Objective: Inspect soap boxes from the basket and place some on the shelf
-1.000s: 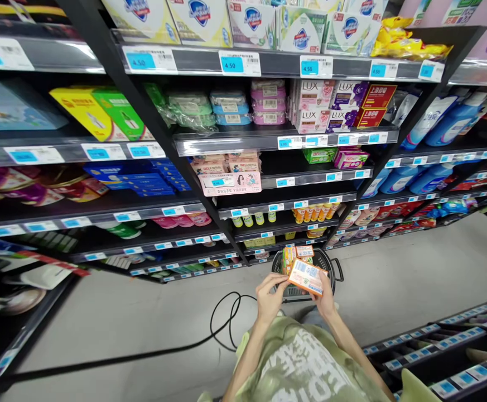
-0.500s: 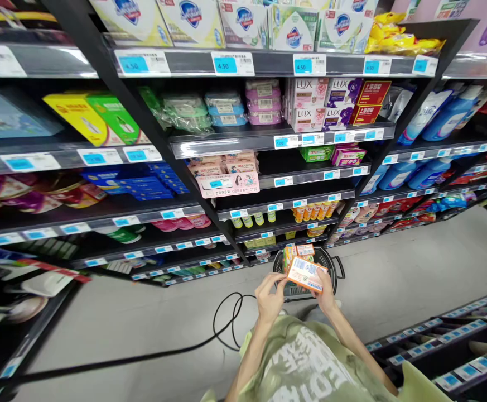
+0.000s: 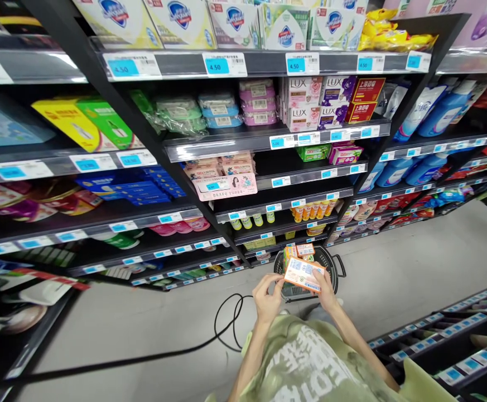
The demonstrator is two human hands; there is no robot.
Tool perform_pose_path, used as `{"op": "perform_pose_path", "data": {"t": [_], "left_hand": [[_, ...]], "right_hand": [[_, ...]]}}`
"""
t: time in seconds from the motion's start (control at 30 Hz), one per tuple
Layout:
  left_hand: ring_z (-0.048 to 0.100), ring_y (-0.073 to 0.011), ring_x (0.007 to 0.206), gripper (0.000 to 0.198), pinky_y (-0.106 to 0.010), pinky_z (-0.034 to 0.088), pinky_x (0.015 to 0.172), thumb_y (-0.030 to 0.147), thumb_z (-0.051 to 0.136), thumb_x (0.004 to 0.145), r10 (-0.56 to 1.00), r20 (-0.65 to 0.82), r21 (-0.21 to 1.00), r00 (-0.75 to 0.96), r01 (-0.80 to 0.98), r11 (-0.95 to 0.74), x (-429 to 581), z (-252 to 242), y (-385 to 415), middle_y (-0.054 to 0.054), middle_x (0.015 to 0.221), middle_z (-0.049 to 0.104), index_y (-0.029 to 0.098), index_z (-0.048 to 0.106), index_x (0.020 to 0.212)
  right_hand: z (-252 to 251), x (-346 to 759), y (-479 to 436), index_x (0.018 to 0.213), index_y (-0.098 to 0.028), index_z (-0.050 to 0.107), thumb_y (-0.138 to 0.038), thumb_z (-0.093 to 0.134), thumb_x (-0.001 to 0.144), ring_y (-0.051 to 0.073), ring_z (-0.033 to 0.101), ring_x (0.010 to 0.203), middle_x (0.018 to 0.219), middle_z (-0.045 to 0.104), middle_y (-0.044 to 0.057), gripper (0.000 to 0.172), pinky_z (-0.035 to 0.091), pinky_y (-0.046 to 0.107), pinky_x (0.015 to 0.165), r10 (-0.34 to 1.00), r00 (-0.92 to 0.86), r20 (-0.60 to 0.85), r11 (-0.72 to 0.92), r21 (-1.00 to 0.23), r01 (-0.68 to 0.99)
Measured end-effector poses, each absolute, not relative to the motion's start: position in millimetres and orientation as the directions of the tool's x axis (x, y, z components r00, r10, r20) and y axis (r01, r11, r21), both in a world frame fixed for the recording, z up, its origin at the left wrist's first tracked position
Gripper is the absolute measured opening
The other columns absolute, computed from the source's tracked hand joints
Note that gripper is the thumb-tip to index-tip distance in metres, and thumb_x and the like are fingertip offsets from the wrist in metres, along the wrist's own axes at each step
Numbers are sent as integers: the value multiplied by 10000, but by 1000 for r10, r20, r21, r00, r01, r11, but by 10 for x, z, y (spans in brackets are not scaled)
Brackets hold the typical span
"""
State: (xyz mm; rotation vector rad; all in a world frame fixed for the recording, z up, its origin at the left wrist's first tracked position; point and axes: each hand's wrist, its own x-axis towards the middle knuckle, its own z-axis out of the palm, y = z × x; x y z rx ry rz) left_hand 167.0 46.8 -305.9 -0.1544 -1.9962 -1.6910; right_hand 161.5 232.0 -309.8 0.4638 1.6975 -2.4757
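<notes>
One box [image 3: 302, 274] between left hand [image 3: 267, 296] and right hand [image 3: 326, 292] above one basket [image 3: 330, 262]

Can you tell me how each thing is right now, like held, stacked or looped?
Orange-and-white pack: held tilted; can't tell if sealed.
Left hand: grip closed on the pack's left edge.
Right hand: grip closed on its right end.
Basket: open-topped, with packs inside.
Black cord: lying across the floor, looped.
LUX boxes: stacked.
Yellow packets: heaped.
</notes>
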Motion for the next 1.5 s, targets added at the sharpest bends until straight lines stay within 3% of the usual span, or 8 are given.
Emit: {"op": "perform_pose_path", "data": {"t": [0.1, 0.3, 0.5, 0.87, 1.13, 1.27, 1.37, 1.5], "left_hand": [[732, -215, 899, 76, -321, 598, 808, 220, 778, 894, -217, 405, 914, -888, 399, 73, 1661, -3074, 469, -70, 932, 767, 211, 778, 970], [546, -373, 1437, 741, -490, 526, 1122, 344, 909, 781, 42, 291, 934, -956, 275, -227, 1704, -3080, 480, -199, 1543, 562, 231, 595, 1442], [643, -371, 1312, 908, -484, 519, 1101, 396, 996, 647, 87, 167, 962, -982, 142, -234, 1744, -3133, 469, -193, 1428, 660, 220, 579, 1434], [677, -353, 1248, 924, -443, 560, 1016, 359, 1038, 577, 6, 269, 918, -963, 254, -306, 1720, -3276, 472, -180, 1328, 687, 235, 588, 1375], [653, -371, 1253, 858, -353, 631, 758, 466, 1028, 556, -53, 150, 909, -987, 159, -384, 1693, -3323, 447, -169, 1337, 622, 262, 580, 1260], [670, -335, 1200, 850, -357, 618, 819, 511, 1013, 563, -112, 172, 899, -979, 202, -389, 1677, -3278, 428, -146, 1289, 633, 254, 584, 1251], [674, -335, 1189, 856, -385, 609, 875, 537, 1008, 557, -120, 155, 907, -981, 189, -377, 1680, -3246, 430, -152, 1289, 636, 242, 582, 1238], [670, -334, 1188, 861, -398, 602, 905, 525, 1015, 552, -124, 151, 909, -981, 187, -372, 1704, -3238, 446, -153, 1289, 636, 239, 586, 1242]], "right_hand": [[-3062, 1604, 2314, 1084, -177, 635, -631, 830, 674, 136, 589, 443, 709, 686, -1, 642, 354, 194, 321, 86, -935, -345, -423, -862, 279], [-3043, 1621, 2394, 886, -177, 647, -600, 856, 620, 91, 474, 447, 624, 608, -18, 542, 309, 174, 327, -10, -904, -428, -496, -783, 376], [-3103, 1624, 2447, 913, -165, 692, -655, 832, 674, 89, 432, 421, 577, 574, -28, 563, 308, 196, 335, -54, -925, -376, -382, -848, 367], [-3167, 1616, 2409, 771, -182, 664, -735, 789, 703, 124, 496, 459, 566, 577, -5, 571, 352, 217, 355, -57, -922, -384, -411, -832, 372], [-2915, 1605, 2452, 1388, -236, 591, -720, 747, 796, 186, 673, 658, 1082, 721, 80, 781, 539, 267, 449, -216, -965, -151, -381, -897, 226], [-2862, 1603, 2542, 1503, -274, 459, -529, 986, 581, 213, 728, 789, 1247, 693, 98, 1092, 617, 324, 653, -315, -946, -80, -288, -942, 175], [-2859, 1571, 2604, 1406, -259, 513, -332, 1019, 558, 226, 743, 948, 1198, 728, 79, 991, 599, 313, 815, -263, -963, -58, -163, -981, 104], [-2823, 1520, 2660, 1269, -233, 561, -289, 1020, 547, 221, 756, 859, 995, 786, 46, 858, 576, 310, 800, -253, -964, -78, -80, -992, 101]]}}
